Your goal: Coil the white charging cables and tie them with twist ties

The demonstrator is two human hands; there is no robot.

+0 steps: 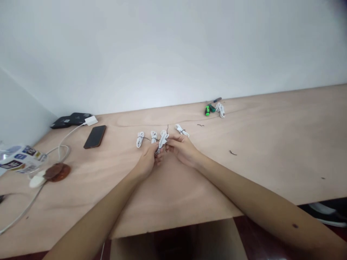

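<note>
My left hand (148, 160) and my right hand (184, 150) meet over the plywood table (173, 198), both pinching a coiled white cable (163, 141) with a dark twist tie sticking up from it. Just left of my hands lie two more coiled white cables (140, 139) (154, 136). Another bundled white cable (181, 130) rests just beyond my right hand. Farther back to the right, a fourth white coil (220, 109) lies beside green-handled screwdrivers (208, 109).
A black phone (94, 137) lies at the left, near a white charger (91, 121) and a black device (70, 120). A loose white cable (58, 153) runs past printed packaging (21, 159) and brown round objects (56, 172). Short dark wire scraps (232, 152) lie on the table.
</note>
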